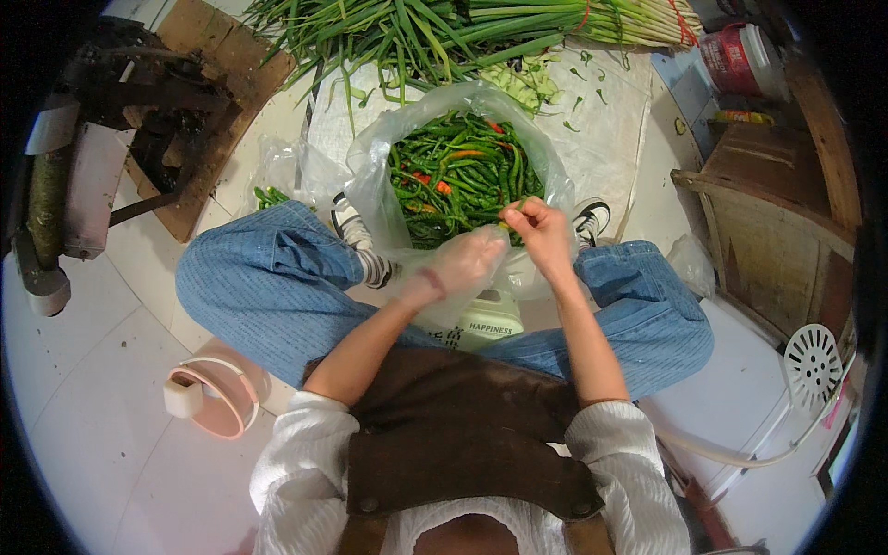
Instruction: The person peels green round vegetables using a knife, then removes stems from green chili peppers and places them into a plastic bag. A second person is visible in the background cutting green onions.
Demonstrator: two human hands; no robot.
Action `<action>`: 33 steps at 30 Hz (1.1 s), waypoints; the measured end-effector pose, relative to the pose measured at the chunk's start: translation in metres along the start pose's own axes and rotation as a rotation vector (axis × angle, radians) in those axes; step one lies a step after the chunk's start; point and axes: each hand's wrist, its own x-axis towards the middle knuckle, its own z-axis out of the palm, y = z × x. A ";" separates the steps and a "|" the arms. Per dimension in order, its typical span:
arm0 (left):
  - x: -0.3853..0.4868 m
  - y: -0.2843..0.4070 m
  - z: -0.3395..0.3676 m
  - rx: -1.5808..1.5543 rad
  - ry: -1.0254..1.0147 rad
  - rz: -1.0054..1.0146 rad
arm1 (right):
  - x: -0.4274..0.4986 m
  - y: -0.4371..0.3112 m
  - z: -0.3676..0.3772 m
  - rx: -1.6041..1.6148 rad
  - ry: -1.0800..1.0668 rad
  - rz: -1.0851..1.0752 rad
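A clear plastic bag (pixel 368 163) stands wide open between my feet, filled with long green chili peppers (pixel 472 163) and a few red and orange ones. My right hand (pixel 544 232) is over the bag's near side, its thumb and fingertips pinched on a small green chili pepper (pixel 504 225), mostly hidden. Close against it, my left hand (pixel 472 260) shows hazily through translucent plastic, with a reddish band at the wrist. What its fingers hold is hidden.
Bundled scallions (pixel 485 24) lie across the far side beside pale green pieces (pixel 524 80). Smaller peppers (pixel 269 197) sit by my left knee. A pink bucket (pixel 222 406) stands at left, a wooden cabinet (pixel 777 229) at right. A pale green object (pixel 489 326) bearing writing is beneath my arms.
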 end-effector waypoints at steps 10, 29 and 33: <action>-0.010 0.007 -0.035 0.180 0.347 -0.426 | 0.067 0.059 0.069 -0.527 -0.057 -0.166; 0.017 -0.029 -0.039 -1.026 0.413 -0.688 | -0.013 0.031 0.036 -0.402 -0.133 0.091; 0.031 0.003 -0.033 -0.889 0.284 -0.411 | -0.028 0.028 0.044 -0.364 -0.214 0.050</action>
